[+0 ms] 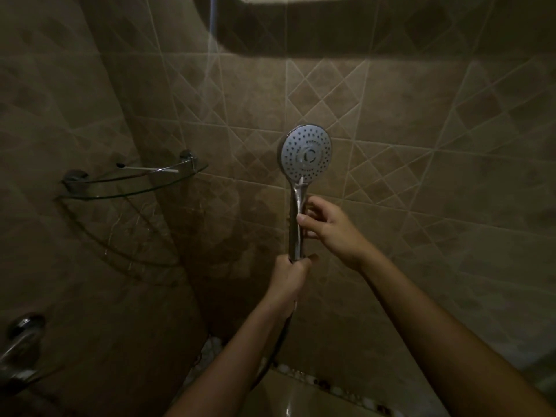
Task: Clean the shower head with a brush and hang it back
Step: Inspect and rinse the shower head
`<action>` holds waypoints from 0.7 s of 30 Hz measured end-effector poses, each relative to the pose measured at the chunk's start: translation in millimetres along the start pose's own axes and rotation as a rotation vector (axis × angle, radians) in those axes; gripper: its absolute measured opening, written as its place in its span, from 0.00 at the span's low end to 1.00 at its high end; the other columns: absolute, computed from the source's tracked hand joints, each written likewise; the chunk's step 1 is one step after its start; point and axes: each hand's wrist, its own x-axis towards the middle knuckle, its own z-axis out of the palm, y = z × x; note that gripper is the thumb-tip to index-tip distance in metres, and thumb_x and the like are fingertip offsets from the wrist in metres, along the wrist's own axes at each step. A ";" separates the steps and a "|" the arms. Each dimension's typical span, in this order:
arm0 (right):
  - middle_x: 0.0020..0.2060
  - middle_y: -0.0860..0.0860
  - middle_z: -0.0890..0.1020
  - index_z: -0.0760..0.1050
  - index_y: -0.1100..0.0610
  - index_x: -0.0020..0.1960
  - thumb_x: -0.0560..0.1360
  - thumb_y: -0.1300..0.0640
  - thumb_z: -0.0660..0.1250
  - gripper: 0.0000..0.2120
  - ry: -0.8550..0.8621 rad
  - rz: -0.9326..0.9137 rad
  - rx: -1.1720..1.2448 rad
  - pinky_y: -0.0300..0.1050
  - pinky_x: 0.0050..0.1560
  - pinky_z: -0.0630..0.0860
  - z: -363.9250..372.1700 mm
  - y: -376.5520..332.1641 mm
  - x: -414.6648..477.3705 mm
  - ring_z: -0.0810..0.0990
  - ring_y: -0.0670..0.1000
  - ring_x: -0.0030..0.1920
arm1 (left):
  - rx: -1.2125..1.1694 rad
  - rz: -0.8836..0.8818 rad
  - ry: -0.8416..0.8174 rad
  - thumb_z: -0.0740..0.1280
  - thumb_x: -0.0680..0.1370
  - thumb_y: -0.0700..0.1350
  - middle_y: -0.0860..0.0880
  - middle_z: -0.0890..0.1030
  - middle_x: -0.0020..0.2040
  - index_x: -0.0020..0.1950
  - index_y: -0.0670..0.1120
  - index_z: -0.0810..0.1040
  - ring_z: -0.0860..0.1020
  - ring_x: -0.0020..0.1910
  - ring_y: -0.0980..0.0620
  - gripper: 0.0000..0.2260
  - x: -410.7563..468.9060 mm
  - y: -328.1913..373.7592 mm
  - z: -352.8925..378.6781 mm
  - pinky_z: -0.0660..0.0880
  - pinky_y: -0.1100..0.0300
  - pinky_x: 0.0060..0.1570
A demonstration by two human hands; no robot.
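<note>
A chrome shower head [306, 152] with a round, dotted spray face stands upright in front of the tiled wall, its face turned toward me. My left hand [290, 278] is closed around the bottom of its handle, where the dark hose [275, 353] runs down. My right hand [326, 225] grips the handle higher up, thumb across the front. No brush is in view.
A glass corner shelf [132, 179] with chrome brackets is mounted at the left. A chrome tap fitting [21, 341] juts from the lower left wall. A ledge with pebble trim [310, 382] lies below. The room is dim.
</note>
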 end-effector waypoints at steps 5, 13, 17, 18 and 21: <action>0.42 0.53 0.83 0.80 0.56 0.53 0.74 0.51 0.75 0.12 0.127 -0.064 -0.144 0.56 0.51 0.83 5.8 -1.6 0.2 0.84 0.52 0.45 | -0.023 -0.056 -0.015 0.66 0.80 0.46 0.50 0.75 0.36 0.54 0.47 0.72 0.71 0.27 0.58 0.06 -0.2 0.8 0.4 0.67 0.64 0.26; 0.57 0.57 0.85 0.74 0.57 0.65 0.80 0.58 0.67 0.14 -0.020 0.048 0.065 0.51 0.59 0.81 -2.8 -2.7 -3.5 0.84 0.53 0.58 | -0.081 -0.067 -0.053 0.67 0.80 0.47 0.51 0.76 0.40 0.60 0.49 0.67 0.74 0.30 0.58 0.12 -3.6 -0.4 0.1 0.70 0.66 0.24; 0.47 0.54 0.85 0.80 0.56 0.53 0.74 0.47 0.74 0.15 0.096 -0.012 -0.109 0.52 0.53 0.83 2.0 -0.5 -3.7 0.85 0.52 0.49 | -0.074 -0.063 -0.016 0.68 0.78 0.49 0.46 0.81 0.47 0.67 0.45 0.68 0.82 0.41 0.55 0.20 -3.2 -0.9 3.0 0.79 0.62 0.36; 0.44 0.55 0.85 0.80 0.57 0.50 0.73 0.47 0.75 0.15 0.136 -0.028 -0.139 0.55 0.52 0.83 2.0 0.7 -2.7 0.85 0.53 0.47 | -0.064 -0.067 -0.019 0.68 0.79 0.49 0.47 0.80 0.46 0.66 0.45 0.68 0.82 0.41 0.55 0.19 -3.9 0.6 3.4 0.78 0.64 0.33; 0.42 0.60 0.82 0.79 0.60 0.47 0.76 0.52 0.73 0.11 0.155 -0.072 -0.149 0.59 0.52 0.82 -2.9 2.9 2.2 0.83 0.62 0.47 | -0.057 -0.053 -0.063 0.67 0.80 0.46 0.52 0.76 0.36 0.54 0.45 0.73 0.77 0.24 0.61 0.07 -4.8 3.3 3.0 0.68 0.68 0.21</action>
